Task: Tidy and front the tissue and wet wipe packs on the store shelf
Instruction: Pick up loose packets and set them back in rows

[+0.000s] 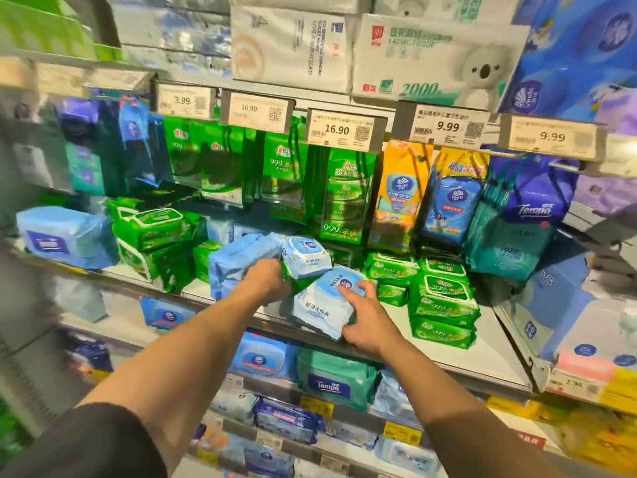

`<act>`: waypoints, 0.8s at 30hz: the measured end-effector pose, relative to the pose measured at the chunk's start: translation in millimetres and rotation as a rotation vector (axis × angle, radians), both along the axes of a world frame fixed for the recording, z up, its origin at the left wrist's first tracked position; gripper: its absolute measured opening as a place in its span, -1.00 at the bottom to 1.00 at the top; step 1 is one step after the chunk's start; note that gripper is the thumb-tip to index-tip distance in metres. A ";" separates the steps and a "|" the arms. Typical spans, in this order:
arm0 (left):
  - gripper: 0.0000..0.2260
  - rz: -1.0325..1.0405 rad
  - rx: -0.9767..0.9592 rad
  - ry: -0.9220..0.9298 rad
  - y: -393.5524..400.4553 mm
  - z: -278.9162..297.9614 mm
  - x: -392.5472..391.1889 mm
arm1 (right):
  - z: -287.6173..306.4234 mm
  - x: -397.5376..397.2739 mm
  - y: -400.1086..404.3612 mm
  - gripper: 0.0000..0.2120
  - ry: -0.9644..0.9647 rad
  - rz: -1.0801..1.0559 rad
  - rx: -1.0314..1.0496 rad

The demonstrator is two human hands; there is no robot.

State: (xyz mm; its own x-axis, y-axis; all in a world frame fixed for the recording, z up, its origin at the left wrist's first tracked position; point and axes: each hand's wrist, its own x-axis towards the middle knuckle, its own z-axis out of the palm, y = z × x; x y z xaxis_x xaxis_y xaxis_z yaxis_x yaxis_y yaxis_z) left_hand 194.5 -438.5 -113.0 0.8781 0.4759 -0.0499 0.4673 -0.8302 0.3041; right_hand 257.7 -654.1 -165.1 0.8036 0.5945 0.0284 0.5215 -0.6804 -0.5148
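While both arms reach forward, right hand grips tilted wipe pack, left hand grasps upper pack.

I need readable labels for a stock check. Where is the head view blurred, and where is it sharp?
Head view: left edge smeared, the 3.99 tag barely legible; bottom right corner also blurred; centre sharp, the 16.90 tag and the white wipe pack under the right hand read clearly; shelf lines bow from the wide-angle lens.

At your twelve o'clock, price tags run along the upper shelf edge. Yellow labels sit at five o'clock, and a dark sleeve at seven.
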 end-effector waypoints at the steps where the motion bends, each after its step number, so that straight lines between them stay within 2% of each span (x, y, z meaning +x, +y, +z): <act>1: -0.81 0.012 -0.048 0.040 -2.4 -2.7 1.4 | -0.8 -2.1 2.7 -0.15 -0.015 -0.003 -0.004; 5: -0.88 0.034 -0.142 0.103 -5.5 -10.8 12.5 | -5.3 -7.1 6.5 -0.16 -0.050 -0.020 0.006; 8: -0.72 0.017 -0.122 0.060 -3.1 -15.9 23.2 | -8.7 -6.2 6.0 -0.15 -0.043 -0.019 0.031; 12: -0.66 -0.005 -0.147 -0.015 3.1 -26.7 37.8 | -15.8 -3.0 1.6 -0.21 -0.064 0.024 0.071; 14: -0.64 0.002 -0.157 -0.020 5.7 -28.3 41.5 | -19.3 -2.4 -0.9 -0.17 -0.075 0.037 0.060; 19: -0.76 -0.041 -0.054 -0.020 7.7 -31.2 42.6 | -22.8 -3.2 -2.8 -0.12 -0.065 0.026 0.030; 24: -0.78 -0.069 0.038 -0.054 12.6 -27.9 39.3 | -19.4 -4.1 -0.4 -0.11 -0.062 0.009 -0.004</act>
